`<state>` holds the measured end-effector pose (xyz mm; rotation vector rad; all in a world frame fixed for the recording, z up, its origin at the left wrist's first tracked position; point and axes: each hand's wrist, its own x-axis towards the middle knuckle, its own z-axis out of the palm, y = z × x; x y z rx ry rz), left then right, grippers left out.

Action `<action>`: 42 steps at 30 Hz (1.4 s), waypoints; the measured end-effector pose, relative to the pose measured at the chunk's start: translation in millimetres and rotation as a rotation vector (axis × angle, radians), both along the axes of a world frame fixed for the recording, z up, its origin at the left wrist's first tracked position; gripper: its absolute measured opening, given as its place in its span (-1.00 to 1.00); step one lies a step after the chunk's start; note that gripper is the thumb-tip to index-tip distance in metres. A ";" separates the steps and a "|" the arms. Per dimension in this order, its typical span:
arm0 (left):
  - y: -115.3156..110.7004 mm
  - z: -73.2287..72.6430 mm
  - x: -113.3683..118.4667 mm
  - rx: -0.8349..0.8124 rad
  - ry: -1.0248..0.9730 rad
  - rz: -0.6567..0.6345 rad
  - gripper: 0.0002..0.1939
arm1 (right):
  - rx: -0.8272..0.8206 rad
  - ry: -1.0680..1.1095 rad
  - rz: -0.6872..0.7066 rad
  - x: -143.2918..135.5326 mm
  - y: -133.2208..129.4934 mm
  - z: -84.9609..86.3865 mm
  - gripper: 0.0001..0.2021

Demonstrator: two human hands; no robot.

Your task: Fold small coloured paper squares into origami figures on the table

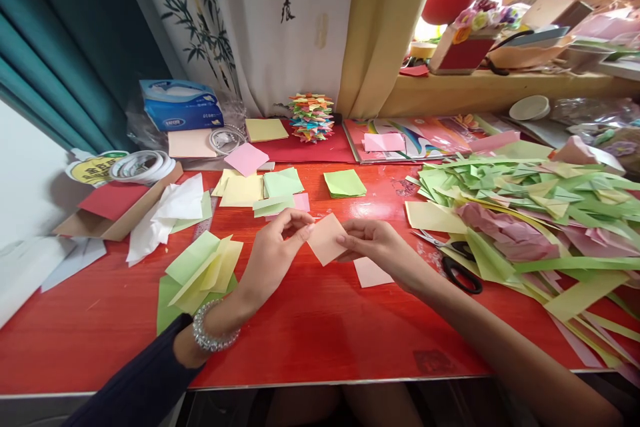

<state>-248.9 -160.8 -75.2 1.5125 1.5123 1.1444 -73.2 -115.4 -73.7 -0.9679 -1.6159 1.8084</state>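
A small peach square of paper is held up between my two hands above the red table. My left hand pinches its upper left corner between thumb and fingers. At its right corner my right hand grips it, thumb in front and fingers behind. A pale pink paper sheet lies on the table just under my right wrist. Beyond my hands sit a green paper stack, mint green papers and pale yellow papers. Folded green and yellow papers lie left of my left forearm.
Black-handled scissors lie right of my right hand, beside a heap of green paper strips. A multicoloured folded-paper stack stands at the back. On the left are a cardboard box, white tape rolls and a blue tissue pack.
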 end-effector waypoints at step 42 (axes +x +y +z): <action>-11.0 9.4 9.6 0.076 0.184 -0.144 -0.91 | 0.321 -0.202 -0.033 2.1 -5.4 0.4 -0.75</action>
